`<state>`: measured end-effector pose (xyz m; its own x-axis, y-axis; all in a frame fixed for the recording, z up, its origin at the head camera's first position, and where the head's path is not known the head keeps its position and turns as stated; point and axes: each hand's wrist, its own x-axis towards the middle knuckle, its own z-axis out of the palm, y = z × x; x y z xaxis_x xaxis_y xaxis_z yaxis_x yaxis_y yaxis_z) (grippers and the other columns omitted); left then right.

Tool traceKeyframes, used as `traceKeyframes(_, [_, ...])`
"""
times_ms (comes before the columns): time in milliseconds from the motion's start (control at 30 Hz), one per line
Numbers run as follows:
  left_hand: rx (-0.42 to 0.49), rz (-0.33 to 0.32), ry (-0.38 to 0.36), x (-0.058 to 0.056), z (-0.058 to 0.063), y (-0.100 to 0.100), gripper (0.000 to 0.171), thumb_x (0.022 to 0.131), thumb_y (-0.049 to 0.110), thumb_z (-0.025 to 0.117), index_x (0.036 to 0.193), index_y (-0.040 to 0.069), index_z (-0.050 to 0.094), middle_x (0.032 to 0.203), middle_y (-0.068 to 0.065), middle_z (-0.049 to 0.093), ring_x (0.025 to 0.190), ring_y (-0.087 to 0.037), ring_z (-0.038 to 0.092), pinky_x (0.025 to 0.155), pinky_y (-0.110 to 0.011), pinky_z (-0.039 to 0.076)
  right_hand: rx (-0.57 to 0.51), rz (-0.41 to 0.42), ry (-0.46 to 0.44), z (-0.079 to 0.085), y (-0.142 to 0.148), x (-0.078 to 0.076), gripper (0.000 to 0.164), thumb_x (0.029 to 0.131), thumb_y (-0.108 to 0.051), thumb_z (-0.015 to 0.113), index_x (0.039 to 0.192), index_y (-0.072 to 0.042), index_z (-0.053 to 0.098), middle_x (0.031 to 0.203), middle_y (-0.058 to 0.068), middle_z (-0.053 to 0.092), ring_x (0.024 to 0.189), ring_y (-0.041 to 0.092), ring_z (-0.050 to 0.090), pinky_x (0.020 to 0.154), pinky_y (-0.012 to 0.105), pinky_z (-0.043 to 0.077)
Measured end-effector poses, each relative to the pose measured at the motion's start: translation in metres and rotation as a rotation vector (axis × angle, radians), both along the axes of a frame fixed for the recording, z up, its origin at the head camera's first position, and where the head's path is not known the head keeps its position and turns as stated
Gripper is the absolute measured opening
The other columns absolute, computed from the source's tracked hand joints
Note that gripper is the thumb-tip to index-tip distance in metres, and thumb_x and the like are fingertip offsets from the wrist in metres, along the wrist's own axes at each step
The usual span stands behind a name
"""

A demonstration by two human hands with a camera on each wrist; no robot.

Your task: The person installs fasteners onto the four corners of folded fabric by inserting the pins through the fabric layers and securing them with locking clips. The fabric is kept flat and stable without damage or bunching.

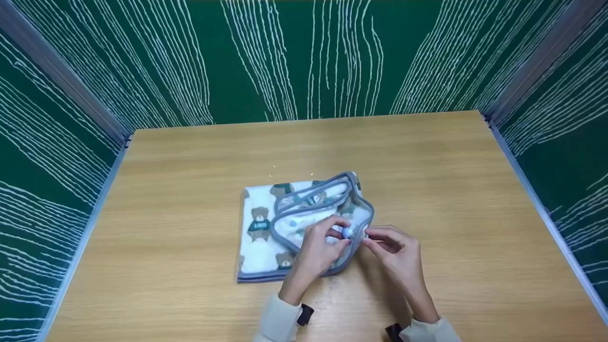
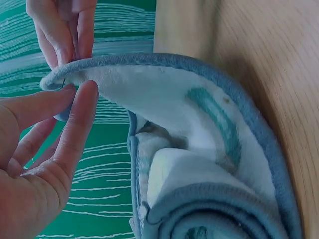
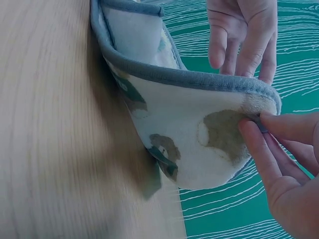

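Note:
A white blanket (image 1: 259, 259) with brown bears in green shirts and grey-blue edging lies folded on the table, with a rolled part in its upper layer. One corner of it is lifted at the right. My left hand (image 1: 320, 247) pinches a small rounded light-blue piece (image 1: 347, 232) against the inner side of that corner. In the left wrist view a thin dark line (image 2: 63, 83) shows at the edging beside the piece. From the outer side, my right hand (image 1: 399, 259) pinches the same corner by its edge, where a small grey bit (image 3: 259, 122) shows between the fingers.
The wooden table (image 1: 180, 190) has a few white specks behind the blanket. Green panels (image 1: 304, 57) with white wavy lines stand at the back and both sides, with grey metal posts (image 1: 71, 71) at the corners.

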<state>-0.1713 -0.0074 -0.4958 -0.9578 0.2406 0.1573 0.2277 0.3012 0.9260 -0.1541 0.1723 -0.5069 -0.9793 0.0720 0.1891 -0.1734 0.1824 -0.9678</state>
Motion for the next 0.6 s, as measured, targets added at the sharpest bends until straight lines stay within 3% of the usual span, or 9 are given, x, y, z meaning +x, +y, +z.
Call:
traceKeyframes(233, [0.017, -0.007, -0.017, 0.000, 0.000, 0.001, 0.026, 0.082, -0.003, 0.069, 0.107, 0.005, 0.064, 0.105, -0.005, 0.065, 0.081, -0.008, 0.065, 0.063, -0.019, 0.053, 0.012, 0.000, 0.003, 0.000, 0.002, -0.001, 0.020, 0.075, 0.004, 0.075, 0.093, -0.005, 0.074, 0.094, 0.009, 0.069, 0.086, 0.018, 0.066, 0.079, 0.028, 0.053])
traceKeyframes(467, [0.010, -0.025, -0.018, 0.000, 0.001, 0.002, 0.026, 0.083, 0.000, 0.069, 0.106, 0.011, 0.066, 0.106, -0.001, 0.065, 0.083, -0.006, 0.064, 0.063, -0.019, 0.053, -0.001, 0.006, -0.015, 0.021, -0.005, 0.005, 0.019, 0.075, 0.012, 0.072, 0.092, 0.005, 0.072, 0.093, 0.016, 0.068, 0.086, 0.021, 0.066, 0.081, 0.030, 0.053])
traceKeyframes(600, [-0.009, -0.034, 0.017, 0.000, 0.000, 0.003, 0.026, 0.083, -0.001, 0.069, 0.106, 0.011, 0.067, 0.105, -0.001, 0.066, 0.084, -0.007, 0.064, 0.069, -0.026, 0.055, 0.009, 0.011, -0.009, 0.023, -0.005, 0.005, 0.019, 0.074, 0.012, 0.073, 0.092, 0.005, 0.072, 0.093, 0.016, 0.068, 0.085, 0.021, 0.066, 0.080, 0.030, 0.053])
